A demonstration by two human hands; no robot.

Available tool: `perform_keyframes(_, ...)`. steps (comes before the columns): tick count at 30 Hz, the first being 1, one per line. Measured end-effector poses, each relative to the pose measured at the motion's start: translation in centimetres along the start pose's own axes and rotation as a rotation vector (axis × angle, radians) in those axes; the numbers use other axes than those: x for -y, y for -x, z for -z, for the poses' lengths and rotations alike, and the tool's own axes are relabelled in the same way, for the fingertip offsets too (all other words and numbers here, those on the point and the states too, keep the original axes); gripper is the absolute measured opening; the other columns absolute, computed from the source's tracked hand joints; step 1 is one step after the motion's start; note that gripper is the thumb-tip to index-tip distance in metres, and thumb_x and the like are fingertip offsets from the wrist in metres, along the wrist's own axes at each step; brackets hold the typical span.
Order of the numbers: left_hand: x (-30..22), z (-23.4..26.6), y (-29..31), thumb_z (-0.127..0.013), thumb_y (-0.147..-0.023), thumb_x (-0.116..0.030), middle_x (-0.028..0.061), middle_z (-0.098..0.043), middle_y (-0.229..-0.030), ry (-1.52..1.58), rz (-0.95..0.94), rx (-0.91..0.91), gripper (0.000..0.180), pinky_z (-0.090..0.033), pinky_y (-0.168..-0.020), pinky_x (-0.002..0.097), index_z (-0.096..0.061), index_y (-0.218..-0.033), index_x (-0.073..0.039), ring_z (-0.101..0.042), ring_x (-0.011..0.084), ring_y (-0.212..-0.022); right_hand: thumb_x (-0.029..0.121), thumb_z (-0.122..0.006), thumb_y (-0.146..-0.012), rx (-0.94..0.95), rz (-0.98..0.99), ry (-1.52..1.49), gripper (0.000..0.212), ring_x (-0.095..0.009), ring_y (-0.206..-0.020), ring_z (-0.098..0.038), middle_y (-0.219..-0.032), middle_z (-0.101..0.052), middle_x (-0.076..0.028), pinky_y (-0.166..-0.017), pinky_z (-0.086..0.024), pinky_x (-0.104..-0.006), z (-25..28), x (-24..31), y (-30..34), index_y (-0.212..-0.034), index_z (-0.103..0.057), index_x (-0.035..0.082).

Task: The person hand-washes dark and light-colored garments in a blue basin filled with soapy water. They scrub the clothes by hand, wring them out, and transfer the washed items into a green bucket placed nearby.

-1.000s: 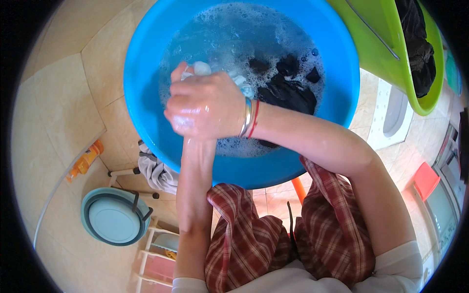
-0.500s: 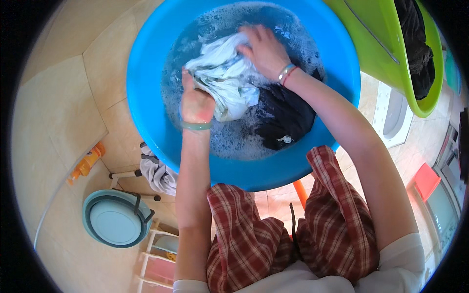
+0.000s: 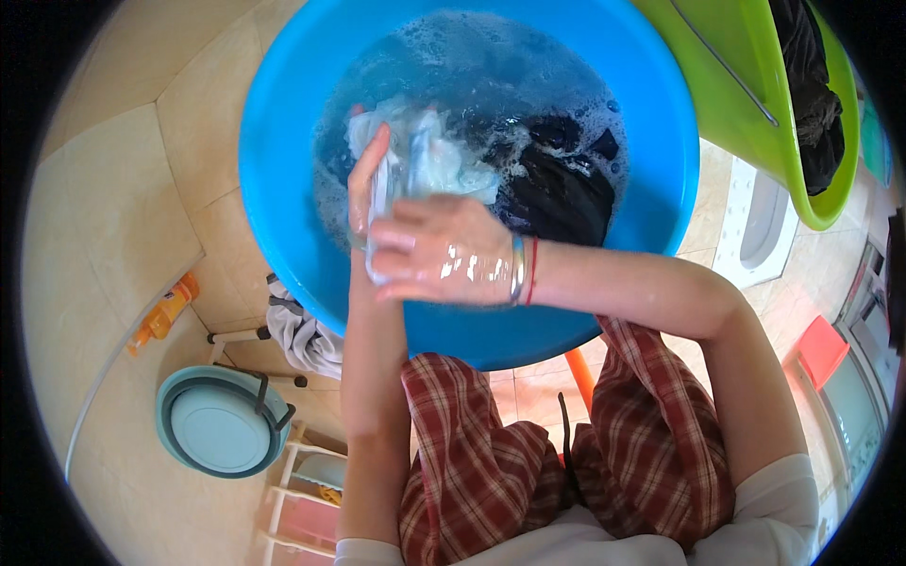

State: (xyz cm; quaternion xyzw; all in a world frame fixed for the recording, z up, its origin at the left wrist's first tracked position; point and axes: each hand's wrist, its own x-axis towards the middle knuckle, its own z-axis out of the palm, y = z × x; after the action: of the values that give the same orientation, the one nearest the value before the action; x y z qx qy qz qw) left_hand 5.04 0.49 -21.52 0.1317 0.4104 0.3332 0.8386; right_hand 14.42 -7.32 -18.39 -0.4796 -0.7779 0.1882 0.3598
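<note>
A large blue basin (image 3: 656, 203) holds soapy water (image 3: 481, 61). A wet white cloth (image 3: 458, 174), bunched up, lies at the water's surface toward the left side. My left hand (image 3: 366, 184) holds one part of it, thumb raised beside the folds. Across my left wrist, my right hand (image 3: 448, 250) presses with bent fingers on a fold of the same cloth; its palm side is hidden. A black garment (image 3: 562, 193) floats half sunk to the right of the white cloth.
A green bucket (image 3: 727, 85) with dark clothes (image 3: 816, 123) tilts at the upper right. Left of the basin are a grey-and-white cloth (image 3: 302, 330), a folded blue-grey washbasin (image 3: 222, 424), an orange bottle (image 3: 165, 311) and a white rack (image 3: 288, 491). A red object (image 3: 819, 351) stands far right.
My right hand has come from the basin's far side toward me and down over my left wrist, drawing the white cloth along. The cloth is more bunched and lower in the water.
</note>
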Motion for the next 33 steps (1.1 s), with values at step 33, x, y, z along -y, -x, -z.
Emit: perform_keyframes(33,0.6,4.3,-3.6,-0.038,-0.106,-0.027,0.0135,-0.048,-0.144,0.18,0.074,-0.059,0.042,-0.031,-0.114,0.0464,-0.044,-0.139,-0.003,-0.044,0.0301,-0.133,0.037,-0.049,-0.099,-0.082,-0.639,0.3,0.037,-0.035,-0.108,-0.061,-0.118,-0.061,-0.016,-0.089,-0.052,-0.0462,0.3,-16.4,2.9,-0.126,-0.056,0.013)
